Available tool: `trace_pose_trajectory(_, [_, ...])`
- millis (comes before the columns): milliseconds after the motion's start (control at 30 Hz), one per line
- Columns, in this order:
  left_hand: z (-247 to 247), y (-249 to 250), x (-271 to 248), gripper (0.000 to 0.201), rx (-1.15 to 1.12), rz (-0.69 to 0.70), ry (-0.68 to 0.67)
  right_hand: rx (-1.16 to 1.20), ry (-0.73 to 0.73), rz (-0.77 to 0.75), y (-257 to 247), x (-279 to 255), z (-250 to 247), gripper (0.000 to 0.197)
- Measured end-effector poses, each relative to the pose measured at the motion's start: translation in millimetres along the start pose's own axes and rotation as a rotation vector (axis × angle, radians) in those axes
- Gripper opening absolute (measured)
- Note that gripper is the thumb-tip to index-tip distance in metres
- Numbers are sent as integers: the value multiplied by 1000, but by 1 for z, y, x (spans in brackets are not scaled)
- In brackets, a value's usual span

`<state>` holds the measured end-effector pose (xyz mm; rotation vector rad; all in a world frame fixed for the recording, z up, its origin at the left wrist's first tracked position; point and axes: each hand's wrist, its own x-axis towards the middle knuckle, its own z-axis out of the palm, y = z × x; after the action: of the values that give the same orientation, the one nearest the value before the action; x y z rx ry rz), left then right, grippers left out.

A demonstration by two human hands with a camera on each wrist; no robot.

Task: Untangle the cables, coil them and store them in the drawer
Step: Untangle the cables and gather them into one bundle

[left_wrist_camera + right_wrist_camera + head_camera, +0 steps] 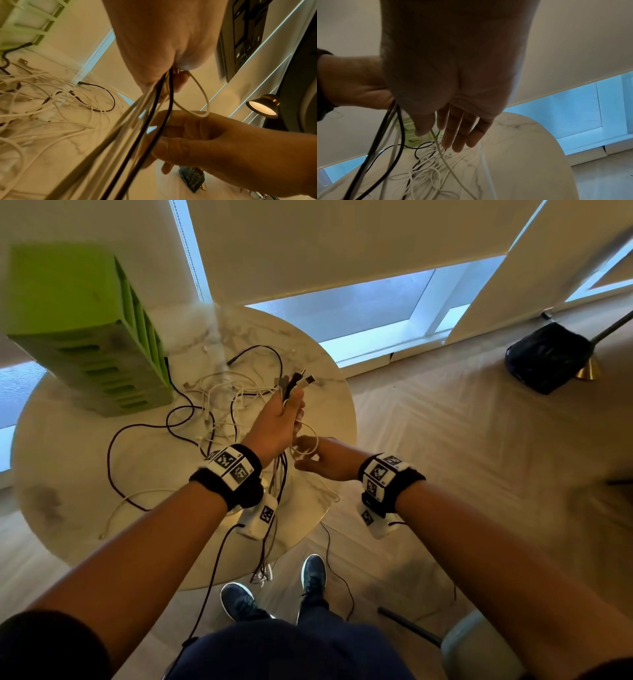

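My left hand (pixel 284 416) is raised over the round marble table (pixel 68 446) and grips a bundle of black and white cables (pixel 296 380), plug ends sticking out above the fist. The strands hang down from it (pixel 147 115) past the table's edge. Just right of it, my right hand (pixel 313 455) pinches a loop of white cable (pixel 317 440) that comes out of the bundle; the loop (pixel 204 97) lies over the curled fingers (pixel 197 138). A loose tangle of cables (pixel 219 402) lies on the table. The green drawer unit (pixel 85 330) stands at the back left.
A black bag (pixel 548 357) and a lamp's brass base (pixel 589 368) are on the wood floor at right. A pale chair (pixel 479 648) stands at lower right. My shoes (pixel 311 573) are at the table's near edge. Windows run behind the table.
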<state>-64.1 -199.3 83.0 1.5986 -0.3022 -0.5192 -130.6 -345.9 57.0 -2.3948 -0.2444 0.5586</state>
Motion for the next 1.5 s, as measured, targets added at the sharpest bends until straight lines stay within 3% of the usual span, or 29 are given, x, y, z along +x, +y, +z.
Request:
trace_pose_trajectory(67, [-2, 2, -1, 37, 11, 13, 10, -44, -32, -15, -1, 1, 1, 25])
trace_pose_trajectory(133, [-8, 2, -1, 41, 44, 12, 29, -54, -86, 1, -1, 0, 1, 18])
trace_pose_trajectory(200, [-15, -1, -1, 44, 99, 26, 80, -58, -39, 24, 1, -2, -1, 19])
trace_pose_trajectory(333, [-33, -12, -5, 41, 164, 98, 247, 58, 201, 119, 17, -11, -19, 17])
trace_pose_trajectory(533, [-45, -15, -13, 53, 44, 15, 318, -13, 183, 287, 33, -22, -38, 19])
trace_pose_trajectory(600, [-46, -9, -13, 49, 1, -8, 345, -114, 47, 321, 38, -24, -32, 20])
trace_pose_trajectory(700, [-51, -4, -9, 39, -111, -12, 353, -397, -535, 440, 41, -28, -4, 24])
trace_pose_trajectory(767, [-53, 2, -8, 26, -181, -2, 320, -529, -812, 532, 40, -30, 1, 45])
trace_pose_trajectory(800, [-54, 3, -8, 23, -204, 2, 291, -544, -827, 563, 37, -29, -5, 62])
trace_pose_trajectory(833, [-54, 4, -9, 23, -218, 6, 259, -505, -750, 567, 32, -27, -15, 78])
trace_pose_trajectory(900, [-51, 6, -12, 23, -233, 6, 198, -245, -439, 495, 18, -19, -41, 105])
trace_pose_trajectory(933, [-48, 7, -13, 22, -244, 4, 171, -95, -312, 417, 7, -14, -51, 111])
trace_pose_trajectory(1000, [-40, 11, -15, 18, -258, 3, 130, 95, -210, 261, -24, -3, -54, 111])
trace_pose_trajectory(1067, [-33, 17, -17, 21, -225, 15, 108, 203, -259, 183, -54, 8, -36, 101])
trace_pose_trajectory(1167, [-33, 27, -21, 27, -186, 51, 78, 333, -337, 95, -71, 20, -5, 44])
trace_pose_trajectory(1200, [-38, 29, -22, 26, -195, 57, 65, 383, -329, 86, -68, 23, -1, 35])
trace_pose_trajectory(1267, [-50, 30, -24, 21, -221, 43, 47, 487, -273, 161, -60, 27, -5, 36])
trace_pose_trajectory(1333, [-59, 26, -29, 10, -239, 25, 42, 489, -73, 244, -49, 33, -18, 35])
trace_pose_trajectory(1433, [-63, 21, -31, 13, -178, -4, 86, 207, 246, 206, -37, 49, -21, 34])
trace_pose_trajectory(1500, [-64, 26, -28, 11, -199, 13, 115, 113, 256, 174, -37, 57, -5, 34])
